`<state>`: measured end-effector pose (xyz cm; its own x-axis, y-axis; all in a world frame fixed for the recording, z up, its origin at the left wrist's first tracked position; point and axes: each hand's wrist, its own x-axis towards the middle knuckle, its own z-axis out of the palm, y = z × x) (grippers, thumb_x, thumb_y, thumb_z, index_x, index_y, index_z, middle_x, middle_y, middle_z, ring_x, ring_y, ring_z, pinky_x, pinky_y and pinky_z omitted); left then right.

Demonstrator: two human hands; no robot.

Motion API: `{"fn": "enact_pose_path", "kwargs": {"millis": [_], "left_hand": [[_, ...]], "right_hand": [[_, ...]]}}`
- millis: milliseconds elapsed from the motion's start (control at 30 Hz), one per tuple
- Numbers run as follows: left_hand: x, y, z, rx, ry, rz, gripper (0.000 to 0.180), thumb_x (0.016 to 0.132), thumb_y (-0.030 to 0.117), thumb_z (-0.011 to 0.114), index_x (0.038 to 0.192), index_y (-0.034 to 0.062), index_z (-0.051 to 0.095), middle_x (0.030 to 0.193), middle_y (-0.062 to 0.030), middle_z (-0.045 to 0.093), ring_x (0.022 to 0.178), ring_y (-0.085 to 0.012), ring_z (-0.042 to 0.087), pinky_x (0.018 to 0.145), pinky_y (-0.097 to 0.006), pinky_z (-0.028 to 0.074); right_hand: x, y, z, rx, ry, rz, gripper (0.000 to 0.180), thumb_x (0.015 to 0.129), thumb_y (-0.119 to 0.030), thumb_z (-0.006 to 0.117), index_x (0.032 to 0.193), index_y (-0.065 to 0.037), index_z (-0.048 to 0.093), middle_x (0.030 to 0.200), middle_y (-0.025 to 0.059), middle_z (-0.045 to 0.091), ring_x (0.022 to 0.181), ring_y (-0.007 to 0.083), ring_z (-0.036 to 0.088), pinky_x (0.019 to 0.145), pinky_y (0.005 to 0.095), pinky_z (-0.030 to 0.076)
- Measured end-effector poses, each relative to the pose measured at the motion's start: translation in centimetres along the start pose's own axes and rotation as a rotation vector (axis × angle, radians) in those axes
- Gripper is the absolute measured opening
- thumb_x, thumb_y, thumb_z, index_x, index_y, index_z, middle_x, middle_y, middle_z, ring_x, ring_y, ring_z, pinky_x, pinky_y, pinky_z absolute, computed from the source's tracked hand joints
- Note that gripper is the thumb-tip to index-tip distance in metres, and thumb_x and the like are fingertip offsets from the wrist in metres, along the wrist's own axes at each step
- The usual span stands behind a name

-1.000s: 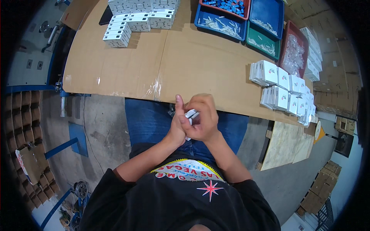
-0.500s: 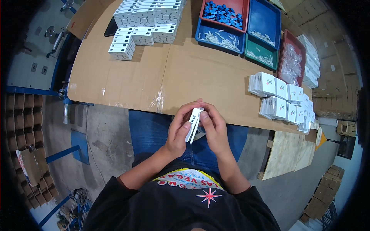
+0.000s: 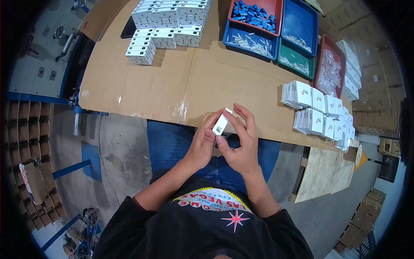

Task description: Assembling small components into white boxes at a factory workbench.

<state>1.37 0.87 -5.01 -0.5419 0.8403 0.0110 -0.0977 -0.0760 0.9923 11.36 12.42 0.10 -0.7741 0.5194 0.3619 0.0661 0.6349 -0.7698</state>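
A small white carton (image 3: 221,123) is held between my two hands, just off the near edge of the table and above my lap. It tilts, with a narrow side bearing a small dark printed mark turned up. My left hand (image 3: 202,144) wraps round its left side, with the thumb near the lower end. From the right, my right hand (image 3: 241,149) grips it with the thumb at the lower end and a forefinger along the upper part. The other right fingers stretch out beyond the carton. The carton's underside is hidden by my hands.
Stacked white printed boxes (image 3: 166,36) stand at the far left of the cardboard-covered table (image 3: 142,88). Far right, a blue tray (image 3: 297,21), a green tray (image 3: 297,71) and red trays hold small parts and clear plastic. White cartons (image 3: 317,123) stand in rows at the right edge.
The carton has been turned, so a different narrow side now faces up, and its lower end has risen. My right fingers have spread away from the left ones.
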Motion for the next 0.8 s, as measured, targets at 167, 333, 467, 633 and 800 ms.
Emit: {"fn": "enact_pose_path", "kwargs": {"millis": [167,333,467,633,800], "left_hand": [[0.6,0.6,-0.3,0.086,0.057,0.070,0.068,0.110,0.053,0.031,0.145,-0.0041,0.048,0.130,-0.0155,0.055,0.122,-0.0256,0.055,0.103,-0.035,0.043],[0.8,-0.4,-0.8,0.187,0.101,0.050,0.057,0.111,0.043,0.037,0.137,-0.0052,0.053,0.122,-0.0204,0.058,0.113,-0.0327,0.061,0.097,-0.038,0.047],[0.7,-1.1,-0.9,0.241,0.148,0.173,0.061,0.109,0.047,0.039,0.131,-0.0069,0.055,0.117,-0.0228,0.059,0.105,-0.0363,0.064,0.091,-0.039,0.050],[0.6,-1.5,-1.2,0.284,0.171,0.200,0.065,0.108,0.051,0.040,0.128,-0.0083,0.057,0.114,-0.0235,0.062,0.100,-0.0376,0.065,0.087,-0.040,0.052],[0.6,-1.6,-1.2,0.269,0.197,0.201,0.064,0.109,0.050,0.040,0.128,-0.0090,0.058,0.114,-0.0241,0.062,0.100,-0.0363,0.066,0.087,-0.040,0.052]], "right_hand": [[-0.2,0.2,-0.4,0.130,-0.180,0.104,0.063,0.082,-0.014,0.079,0.140,0.001,0.059,0.147,0.0233,0.052,0.126,0.0358,0.062,0.102,0.0387,0.053],[-0.7,-0.3,-0.1,0.202,-0.281,0.200,0.067,0.085,-0.010,0.075,0.147,0.004,0.052,0.153,0.0255,0.046,0.130,0.0365,0.060,0.098,0.0369,0.056],[-0.7,-0.4,0.1,0.214,-0.337,0.218,0.072,0.086,-0.010,0.073,0.150,0.006,0.045,0.157,0.0267,0.040,0.134,0.0390,0.056,0.100,0.0389,0.055],[-1.2,0.3,0.5,0.100,-0.376,0.112,0.074,0.088,-0.014,0.071,0.152,0.007,0.041,0.159,0.0299,0.035,0.133,0.0441,0.055,0.103,0.0420,0.052],[-1.2,0.0,0.9,-0.016,-0.392,0.058,0.075,0.090,-0.018,0.067,0.153,0.008,0.037,0.159,0.0326,0.032,0.128,0.0483,0.058,0.102,0.0441,0.053]]}}
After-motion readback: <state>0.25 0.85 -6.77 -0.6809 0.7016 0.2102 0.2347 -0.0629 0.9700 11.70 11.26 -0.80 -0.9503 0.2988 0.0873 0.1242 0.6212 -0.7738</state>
